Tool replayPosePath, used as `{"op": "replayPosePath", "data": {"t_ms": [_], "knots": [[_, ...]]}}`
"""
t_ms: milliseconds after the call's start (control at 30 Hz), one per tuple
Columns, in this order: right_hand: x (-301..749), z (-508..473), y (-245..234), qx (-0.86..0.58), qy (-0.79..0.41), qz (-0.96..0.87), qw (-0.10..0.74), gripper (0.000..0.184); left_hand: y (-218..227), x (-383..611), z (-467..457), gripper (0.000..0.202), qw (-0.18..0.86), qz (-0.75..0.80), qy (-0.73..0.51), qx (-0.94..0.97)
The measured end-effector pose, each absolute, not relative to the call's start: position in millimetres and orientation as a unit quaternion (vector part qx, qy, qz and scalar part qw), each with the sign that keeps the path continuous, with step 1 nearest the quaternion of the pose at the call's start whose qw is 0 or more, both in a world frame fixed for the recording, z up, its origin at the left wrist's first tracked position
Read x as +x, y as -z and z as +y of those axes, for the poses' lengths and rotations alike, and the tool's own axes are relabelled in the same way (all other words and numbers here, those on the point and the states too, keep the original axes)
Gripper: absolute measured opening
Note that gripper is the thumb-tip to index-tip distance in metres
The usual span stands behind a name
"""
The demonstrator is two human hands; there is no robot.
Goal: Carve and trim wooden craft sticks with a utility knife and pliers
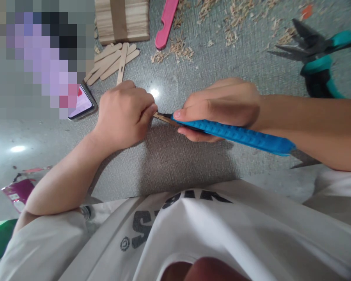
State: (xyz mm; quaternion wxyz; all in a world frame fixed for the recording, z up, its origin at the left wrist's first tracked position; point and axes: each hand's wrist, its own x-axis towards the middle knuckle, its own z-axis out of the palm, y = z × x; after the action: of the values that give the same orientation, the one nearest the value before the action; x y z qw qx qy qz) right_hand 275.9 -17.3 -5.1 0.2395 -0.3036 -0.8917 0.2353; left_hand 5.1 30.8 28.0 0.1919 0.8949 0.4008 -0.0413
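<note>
Two hands at work on one wooden stick [169, 121]; clock centred on it, 12 away from the person. Left hand [124, 113], at 9, was closed with the stick pinched between thumb and fingers. Right hand [222, 101], at 3, was wrapped round a blue cutter [245, 136], dark blade end right at the stick. Both stick ends were covered, so can't tell how deep any cut went.

Progress, my read: partway. One slotted stick [122, 64] lay on top of the loose sticks [109, 64] at 10 to 11, small dark slot visible. No cuts showed on the visible parts of the others. Stick bundle [125, 23] at 11 was banded, so most stock looked unused. Held stick looked mid-cut.

Around: shavings [181, 50] spread over the surface [190, 164] from 12 to 1. Pink handle [166, 29] at 12. Pliers [314, 48] at 2, jaws spread, orange scrap [306, 11] beyond. Phone [86, 103] just past 9, partly lost behind the pixelated corner. Purple packet [20, 193] at 8.

Obstructions: nothing visible between blade and stick. Left thumb sat close to the blade tip; slip risk, I'd say.
</note>
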Motion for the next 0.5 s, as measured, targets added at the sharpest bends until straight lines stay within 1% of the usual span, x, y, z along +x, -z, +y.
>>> {"op": "replayPosePath", "data": {"t_ms": [167, 267, 400, 500], "knots": [[274.6, -16.8, 5.1, -0.324, -0.278, -0.88, 0.209, 0.028, -24.6, 0.6, 31.4, 0.034, 0.19, 0.38, 0.01, 0.905], [275.5, -16.2, 7.1, -0.316, -0.266, -0.885, 0.213, 0.029, -24.0, -1.1, 32.2, 0.035, 0.202, 0.386, 0.016, 0.9], [276.5, -15.5, 11.4, -0.317, -0.262, -0.89, 0.198, 0.03, -25.1, 0.0, 32.5, 0.034, 0.195, 0.386, 0.022, 0.901], [276.6, -15.5, 14.4, -0.309, -0.244, -0.895, 0.212, 0.029, -25.6, 1.4, 31.6, 0.034, 0.191, 0.387, 0.028, 0.902]]}}
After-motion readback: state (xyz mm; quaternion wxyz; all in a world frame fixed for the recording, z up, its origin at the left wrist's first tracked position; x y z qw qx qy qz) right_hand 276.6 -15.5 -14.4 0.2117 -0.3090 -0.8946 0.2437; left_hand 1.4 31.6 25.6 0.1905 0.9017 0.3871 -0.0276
